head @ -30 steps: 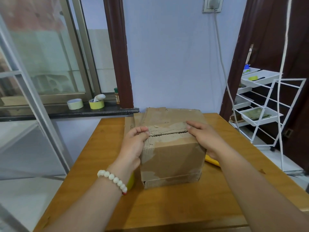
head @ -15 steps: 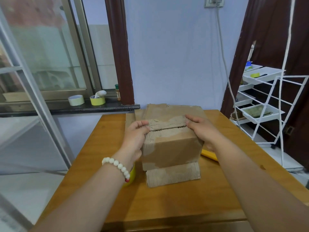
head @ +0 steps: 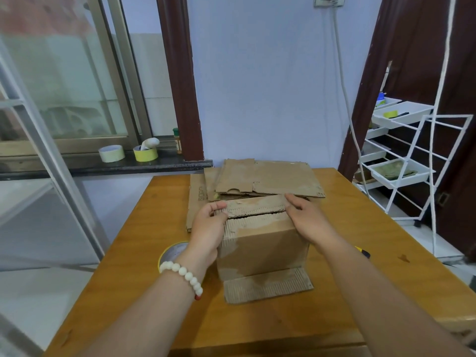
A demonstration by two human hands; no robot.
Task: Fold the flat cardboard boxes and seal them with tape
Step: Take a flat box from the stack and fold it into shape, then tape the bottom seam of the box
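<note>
A worn brown cardboard box (head: 262, 243) stands mid-table (head: 123, 284), with bare wood open toward the near edge and on both sides. Just behind it, a stack of flat cardboard (head: 270, 176) reaches the far edge. The left hand (head: 208, 228) pinches the left end of the top flap (head: 255, 206). The right hand (head: 309, 222) lays fingers over the right end; its thumb is hidden, so a grip cannot be told. A bottom flap (head: 268, 284) splays forward. A tape roll (head: 170, 251) is half hidden behind the left wrist.
</note>
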